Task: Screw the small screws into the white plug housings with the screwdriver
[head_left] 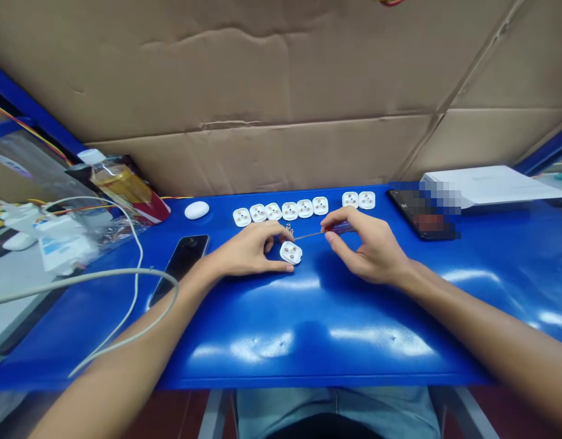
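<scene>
My left hand (248, 251) rests on the blue table (308, 317) with its fingers pinched around a small white plug part (291, 252) that lies flat, metal contacts up. My right hand (367, 244) is closed on a small screwdriver (324, 231) with a red and blue handle. Its thin shaft points left toward a little heap of screws (289, 228) just behind the plug part.
A row of several white plug parts (281, 211) lies behind my hands, two more (358, 199) to the right. A black phone (183, 259) and grey cables (135, 286) lie left, with a white oval case (197, 210). Another phone (420, 213) and a white box (491, 185) sit right. Cardboard walls the back.
</scene>
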{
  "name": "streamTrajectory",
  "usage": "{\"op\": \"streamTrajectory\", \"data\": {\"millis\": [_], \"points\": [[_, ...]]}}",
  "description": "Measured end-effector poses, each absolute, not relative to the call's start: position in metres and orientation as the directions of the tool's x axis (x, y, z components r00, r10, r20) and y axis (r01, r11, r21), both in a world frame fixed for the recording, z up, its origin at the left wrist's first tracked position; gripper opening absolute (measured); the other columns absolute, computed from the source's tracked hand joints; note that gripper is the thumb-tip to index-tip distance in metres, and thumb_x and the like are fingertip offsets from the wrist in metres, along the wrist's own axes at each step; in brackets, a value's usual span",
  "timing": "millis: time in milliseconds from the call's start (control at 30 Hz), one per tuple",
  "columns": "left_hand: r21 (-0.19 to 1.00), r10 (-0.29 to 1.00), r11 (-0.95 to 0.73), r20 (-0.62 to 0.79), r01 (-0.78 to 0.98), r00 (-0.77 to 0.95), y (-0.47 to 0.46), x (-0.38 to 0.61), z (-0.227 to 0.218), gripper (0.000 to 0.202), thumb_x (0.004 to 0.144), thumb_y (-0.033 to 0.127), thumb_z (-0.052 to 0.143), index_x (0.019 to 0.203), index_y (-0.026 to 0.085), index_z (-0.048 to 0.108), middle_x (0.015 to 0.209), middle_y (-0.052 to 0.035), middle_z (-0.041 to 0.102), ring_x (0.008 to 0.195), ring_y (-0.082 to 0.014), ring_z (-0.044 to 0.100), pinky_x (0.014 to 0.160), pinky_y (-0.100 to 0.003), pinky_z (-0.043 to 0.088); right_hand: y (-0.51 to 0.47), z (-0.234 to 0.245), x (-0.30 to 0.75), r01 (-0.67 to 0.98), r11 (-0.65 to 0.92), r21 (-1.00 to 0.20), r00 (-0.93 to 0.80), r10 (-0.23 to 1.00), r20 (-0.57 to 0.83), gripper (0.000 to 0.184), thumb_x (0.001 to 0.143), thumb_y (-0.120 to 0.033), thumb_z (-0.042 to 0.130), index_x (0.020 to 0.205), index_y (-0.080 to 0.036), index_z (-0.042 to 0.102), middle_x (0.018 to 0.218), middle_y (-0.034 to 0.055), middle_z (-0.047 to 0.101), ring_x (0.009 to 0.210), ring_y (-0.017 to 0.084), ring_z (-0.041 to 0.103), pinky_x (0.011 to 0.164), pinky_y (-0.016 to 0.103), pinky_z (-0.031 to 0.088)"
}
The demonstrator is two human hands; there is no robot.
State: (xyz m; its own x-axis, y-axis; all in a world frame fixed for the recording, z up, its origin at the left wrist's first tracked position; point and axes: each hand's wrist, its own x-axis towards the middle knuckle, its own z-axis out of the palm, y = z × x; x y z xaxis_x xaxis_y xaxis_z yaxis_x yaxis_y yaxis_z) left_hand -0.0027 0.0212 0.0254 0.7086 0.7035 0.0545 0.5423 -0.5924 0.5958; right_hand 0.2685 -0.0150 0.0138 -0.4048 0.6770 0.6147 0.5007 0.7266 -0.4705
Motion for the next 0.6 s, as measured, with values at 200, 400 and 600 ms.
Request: {"op": "streamTrajectory", "data": {"millis": [200, 400, 600], "points": [[0.62, 0.693, -0.587, 0.052, 0.521, 0.719, 0.022, -0.0016, 0.0224, 0.047, 0.085, 0.056, 0.079, 0.115, 0.02, 0.075, 0.087, -0.0015, 0.068, 0.074, -0.0161, 0.057, 0.065, -0.027, 0.042, -0.0185, 0.0139, 0.2656, 0.443, 0.808, -0.389, -0.504, 0.584, 0.637, 0.016, 0.096, -0.015, 0.057, 0.11, -0.023, 0.059, 0.099, 0.006, 0.071, 0.086, 0.021, 0.07, 0.077, 0.036, 0.06], [0.638, 0.69, -0.578, 0.05, 0.509, 0.722, 0.023, -0.0016, 0.0207, 0.049, 0.087, 0.057, 0.076, 0.121, 0.021, 0.075, 0.084, -0.0009, 0.068, 0.072, -0.0155, 0.056, 0.064, -0.026, 0.041, -0.018, 0.0121, 0.2672, 0.433, 0.8, -0.415, -0.53, 0.599, 0.6, 0.021, 0.094, -0.012, 0.059, 0.112, -0.021, 0.059, 0.102, 0.0057, 0.07, 0.089, 0.02, 0.07, 0.079, 0.034, 0.059], [0.659, 0.68, -0.58, 0.067, 0.479, 0.73, 0.0231, -0.0018, 0.0198, 0.045, 0.089, 0.052, 0.077, 0.123, 0.021, 0.076, 0.096, -0.0029, 0.074, 0.076, -0.0163, 0.061, 0.068, -0.026, 0.044, -0.0182, 0.0137, 0.2682, 0.456, 0.785, -0.419, -0.532, 0.618, 0.578, 0.022, 0.094, -0.013, 0.059, 0.113, -0.022, 0.059, 0.104, 0.0056, 0.072, 0.091, 0.021, 0.071, 0.081, 0.034, 0.059]]}}
